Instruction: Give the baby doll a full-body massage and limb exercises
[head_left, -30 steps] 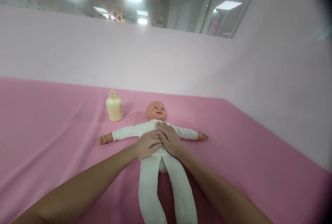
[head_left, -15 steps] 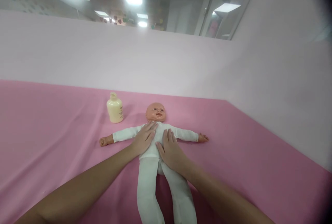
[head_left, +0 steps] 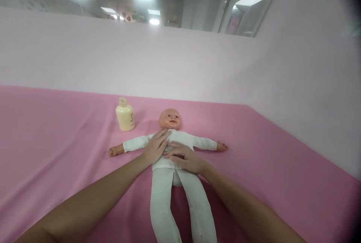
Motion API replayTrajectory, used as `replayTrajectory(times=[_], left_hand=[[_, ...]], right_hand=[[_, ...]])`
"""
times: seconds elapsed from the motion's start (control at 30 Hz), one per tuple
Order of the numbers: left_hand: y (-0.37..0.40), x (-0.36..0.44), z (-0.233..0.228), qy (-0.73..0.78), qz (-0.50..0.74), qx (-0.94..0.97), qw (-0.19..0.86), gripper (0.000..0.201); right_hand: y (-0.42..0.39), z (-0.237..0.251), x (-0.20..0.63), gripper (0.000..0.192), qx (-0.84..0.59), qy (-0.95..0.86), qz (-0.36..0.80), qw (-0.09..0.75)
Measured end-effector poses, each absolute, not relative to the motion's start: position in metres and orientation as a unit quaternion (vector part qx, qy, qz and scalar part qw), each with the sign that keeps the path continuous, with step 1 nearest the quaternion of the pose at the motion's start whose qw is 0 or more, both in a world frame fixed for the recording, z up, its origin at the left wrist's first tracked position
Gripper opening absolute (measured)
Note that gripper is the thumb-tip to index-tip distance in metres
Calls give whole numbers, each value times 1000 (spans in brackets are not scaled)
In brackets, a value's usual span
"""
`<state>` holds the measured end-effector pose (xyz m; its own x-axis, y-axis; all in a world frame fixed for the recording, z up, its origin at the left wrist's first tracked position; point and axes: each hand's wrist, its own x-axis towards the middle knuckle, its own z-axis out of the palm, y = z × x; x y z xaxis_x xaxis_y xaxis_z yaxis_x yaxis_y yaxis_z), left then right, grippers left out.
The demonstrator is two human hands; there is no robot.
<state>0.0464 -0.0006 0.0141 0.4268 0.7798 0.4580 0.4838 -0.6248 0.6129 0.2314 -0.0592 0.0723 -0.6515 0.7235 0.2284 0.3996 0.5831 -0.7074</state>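
A baby doll (head_left: 166, 198) with a cloth body in white lies on its back, arms spread and head away from me. My left hand (head_left: 155, 147) rests flat on the left side of its chest, fingers stretched toward the neck. Across the middle of the torso lies my right hand (head_left: 184, 156), its fingers extended leftward, the tips close to or touching my left hand. Neither hand grips anything. Just beyond the doll's left-lying arm stands a pale yellow pump bottle (head_left: 125, 116).
The doll and bottle are on a pink padded surface (head_left: 267, 153) with some creases on its left. A white wall (head_left: 126, 55) rises behind it and along the right. Above the wall is a mirror or window (head_left: 194, 2) showing ceiling lights.
My right hand has turned, its fingers swinging from pointing up the doll's chest to pointing left across the torso toward my left hand. The left hand has stayed on the chest.
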Motion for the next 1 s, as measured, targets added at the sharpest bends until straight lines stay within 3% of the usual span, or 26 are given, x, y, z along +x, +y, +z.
replayTrajectory(times=[0.2,0.4,0.53,0.6,0.77,0.9,1.0], left_hand=[[5,44,12,463,358,797,151,46],[3,48,6,475,348,796,141,50],[-12,58,0,486,317,801,149,61],[-25,62,4,480,294,812,157,64],[-58,66,33,326,239,900,163,50],[-57,63,47,200,235,930,198,28],[-45,60,45,183,262,921,222,28]], right_hand=[[-48,59,240,57,-371,-734,423,380],[-40,44,247,47,-500,-710,246,430],[-36,37,248,31,-513,-695,179,471],[-35,37,247,32,-497,-709,150,477],[-40,45,247,51,-405,-812,116,404],[-43,53,249,47,-335,-887,145,281],[-40,55,247,44,-355,-886,172,245]])
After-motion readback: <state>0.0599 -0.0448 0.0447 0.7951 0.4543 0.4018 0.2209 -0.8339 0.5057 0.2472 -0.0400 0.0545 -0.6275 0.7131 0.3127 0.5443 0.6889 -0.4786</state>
